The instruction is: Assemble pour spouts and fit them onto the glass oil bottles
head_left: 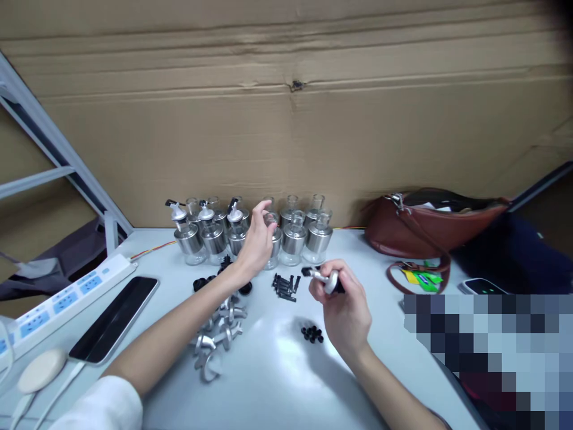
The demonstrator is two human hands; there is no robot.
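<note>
My left hand (259, 239) reaches over to a glass bottle with a metal sleeve (273, 246) in the front row. Its thumb and forefinger are curved and apart close to the bottle's neck; whether they touch the glass is unclear. In my right hand (347, 304) is a silver pourer spout (331, 282) with a black tip, pinched in the fingers above the table. Three bottles at the left of the front row carry similar pourer tops (206, 212). Between my hands lie slim black pieces (284, 288). Small black caps (312, 334) form a pile nearer me.
Silver spout parts (226, 331) and round black stoppers (200, 284) lie under my left forearm. At left are a phone (114, 319), a power strip (67, 304) and a white disc (42, 370). A brown bag (430, 230) stands at right; cardboard (286, 131) backs the table.
</note>
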